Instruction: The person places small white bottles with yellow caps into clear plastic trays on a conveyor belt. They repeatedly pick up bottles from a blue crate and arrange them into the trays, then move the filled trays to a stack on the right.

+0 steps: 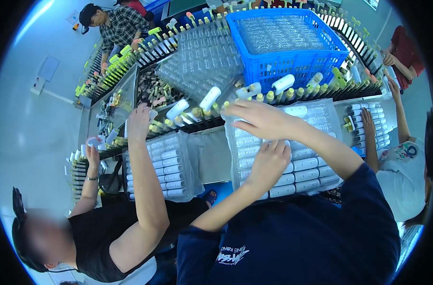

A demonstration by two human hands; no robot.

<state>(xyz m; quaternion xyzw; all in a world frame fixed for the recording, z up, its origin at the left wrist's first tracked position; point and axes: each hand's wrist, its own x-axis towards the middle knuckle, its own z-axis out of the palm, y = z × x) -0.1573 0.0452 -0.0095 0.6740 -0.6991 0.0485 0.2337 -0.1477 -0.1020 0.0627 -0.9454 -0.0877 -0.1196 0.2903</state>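
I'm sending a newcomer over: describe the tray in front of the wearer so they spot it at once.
Find the blue basket. Just nearer the wearer, across the yellow-tipped posts, lies a clear tray part-filled with white pieces. Unlike the tray to its left, it has the wearer's left hand over it.

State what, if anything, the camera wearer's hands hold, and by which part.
It cannot be told: the left hand is over the clear tray of white cases, the right hand near yellow-tipped pegs, and any hold is hidden.
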